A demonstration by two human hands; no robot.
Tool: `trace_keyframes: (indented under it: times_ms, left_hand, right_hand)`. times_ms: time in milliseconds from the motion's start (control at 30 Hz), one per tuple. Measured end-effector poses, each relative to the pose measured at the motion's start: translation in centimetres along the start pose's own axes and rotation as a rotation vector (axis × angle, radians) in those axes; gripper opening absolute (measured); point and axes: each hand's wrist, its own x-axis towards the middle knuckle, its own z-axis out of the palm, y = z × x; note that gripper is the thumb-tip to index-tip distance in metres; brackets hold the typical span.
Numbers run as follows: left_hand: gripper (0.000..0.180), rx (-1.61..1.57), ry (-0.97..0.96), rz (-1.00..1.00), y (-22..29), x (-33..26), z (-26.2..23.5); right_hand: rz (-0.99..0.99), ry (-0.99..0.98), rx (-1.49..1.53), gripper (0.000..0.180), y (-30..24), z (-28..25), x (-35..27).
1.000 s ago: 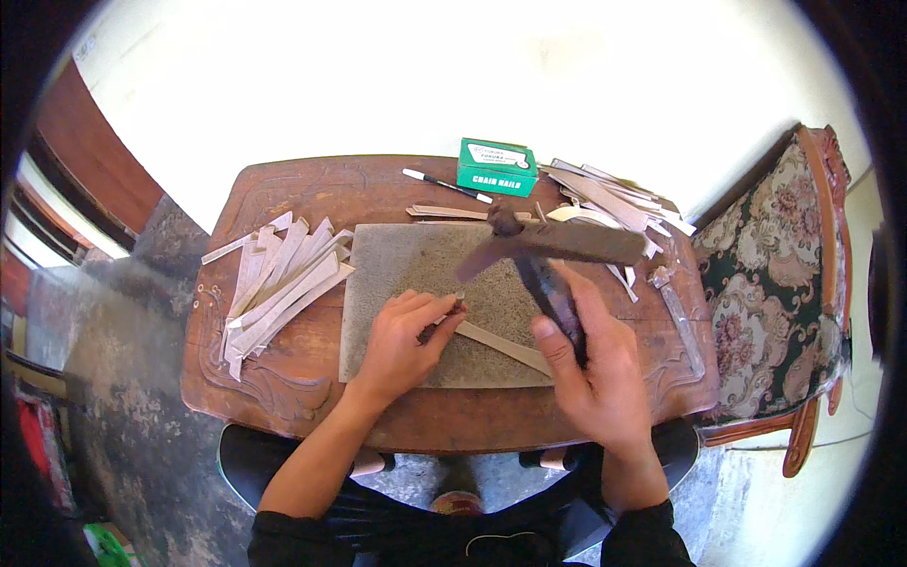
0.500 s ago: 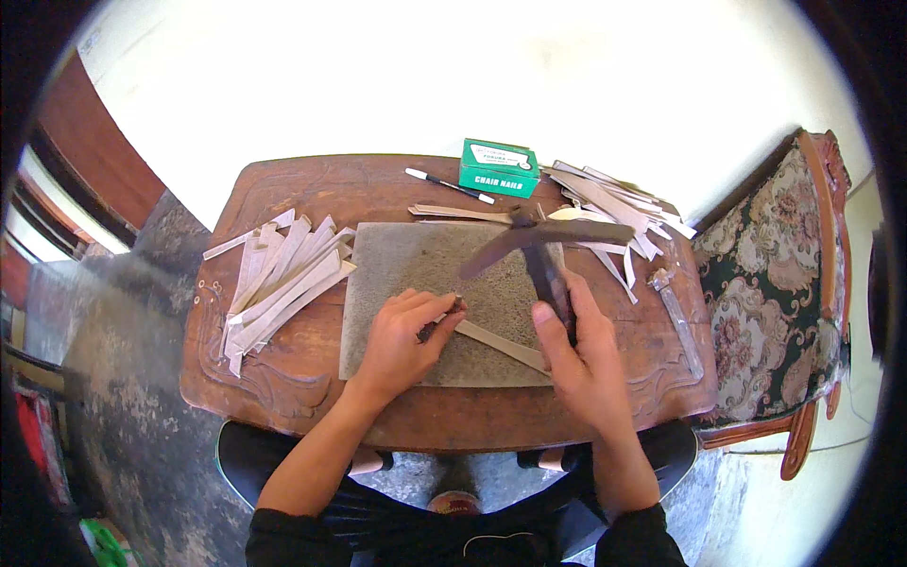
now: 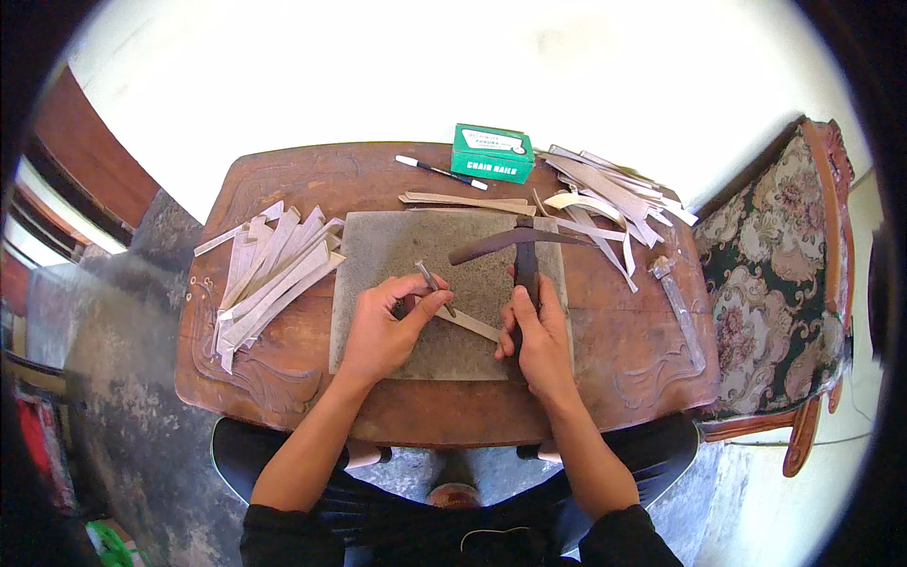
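Head view: right hand (image 3: 540, 333) grips a hammer (image 3: 522, 248), now swung toward 12 o'clock, while left hand (image 3: 385, 326) pinches a punch (image 3: 433, 285) upright on the strip (image 3: 470, 325), apparently ready for a strike

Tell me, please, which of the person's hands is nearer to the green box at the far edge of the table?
Right. The right hand grips the hammer handle almost straight below the green box; the left hand sits farther off, toward the left side of the slab.

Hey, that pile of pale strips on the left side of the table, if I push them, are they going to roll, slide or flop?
The pale strips look flat and thin, so rolling seems unlikely. They lie loosely overlapped on the wooden table, so a push would probably fan them apart. Their slight curl hints they would bend when lifted, and probably weigh little.
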Motion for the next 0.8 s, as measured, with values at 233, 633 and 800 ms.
trace_keyframes:
  times_ms: [233,633,800]
  left_hand:
    - [0.013,0.046,0.004,-0.032,0.5,0.0,0.1]
    - [0.013,0.163,0.037,0.112,1.1,-0.2,0.5]
    - [0.013,0.263,0.073,0.249,1.1,-0.2,0.6]
  right_hand:
    - [-0.028,-0.021,0.007,0.028,-0.1,0.0,-0.1]
    - [-0.031,-0.041,-0.007,0.029,0.1,0.0,0.0]
    - [-0.029,-0.032,-0.025,0.029,-0.1,0.0,-0.1]
